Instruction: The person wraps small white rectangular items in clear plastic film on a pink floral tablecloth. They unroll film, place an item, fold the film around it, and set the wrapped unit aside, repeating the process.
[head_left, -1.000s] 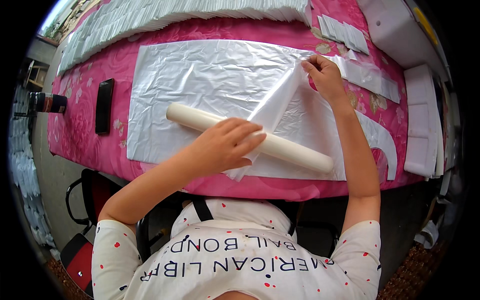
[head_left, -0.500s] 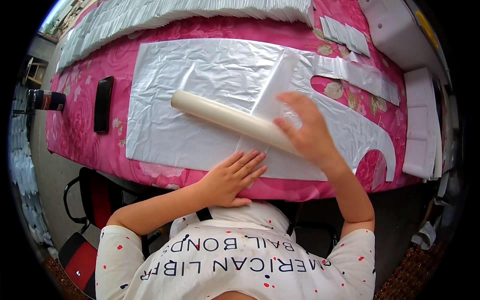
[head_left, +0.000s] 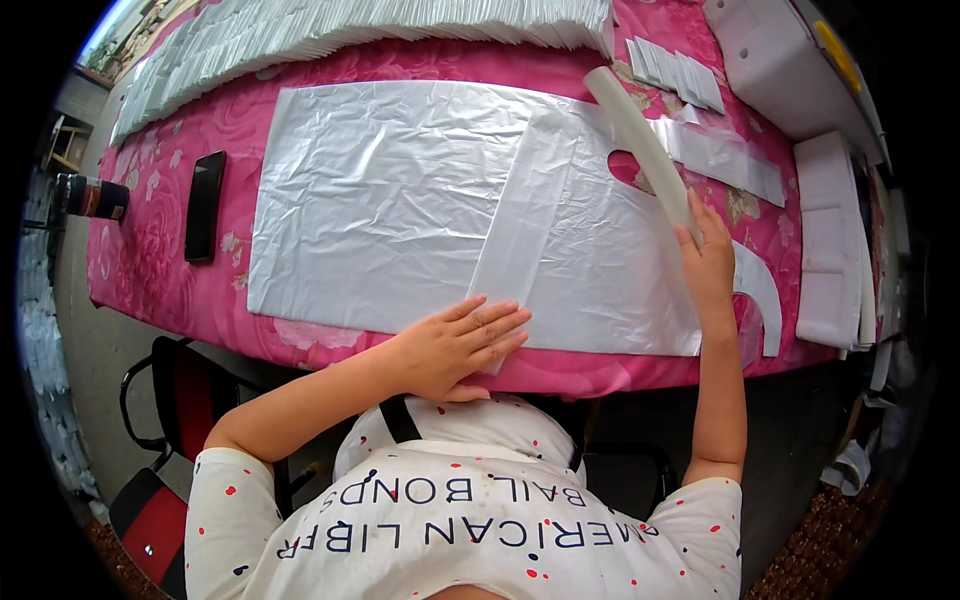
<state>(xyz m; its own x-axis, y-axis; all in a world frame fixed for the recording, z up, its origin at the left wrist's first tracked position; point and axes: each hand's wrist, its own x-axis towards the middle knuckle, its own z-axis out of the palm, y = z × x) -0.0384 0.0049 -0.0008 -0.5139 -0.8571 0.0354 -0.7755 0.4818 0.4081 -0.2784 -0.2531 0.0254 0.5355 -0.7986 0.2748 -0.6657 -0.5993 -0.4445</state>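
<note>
White plastic bags point(head_left: 380, 210) with curved handle cut-outs at the right lie flat and slightly wrinkled before me. A narrow folded strip of white plastic point(head_left: 522, 200) runs across their middle. My left hand point(head_left: 462, 345) rests flat near the strip's lower end, at the table's near edge, its fingers stretched out. On the right, my right hand point(head_left: 708, 255) has its fingers closed round the near end of a cream-white tube point(head_left: 640, 135). The tube slants up to the left over the handle part of the bags; its lower end is hidden by the hand.
A pink flowered cloth point(head_left: 160, 215) covers the table. A black phone point(head_left: 205, 205) lies left of the bags, by a dark cylinder point(head_left: 97, 199). A long row of folded white plastic point(head_left: 370, 30) lines the far side; a smaller stack point(head_left: 675, 72) sits farther right. White foam blocks point(head_left: 828, 240) stand at the right edge.
My right hand has moved right with the tube, which has swung from lying across the middle to a steeper slant over the handles. My left hand has stayed almost in place.
</note>
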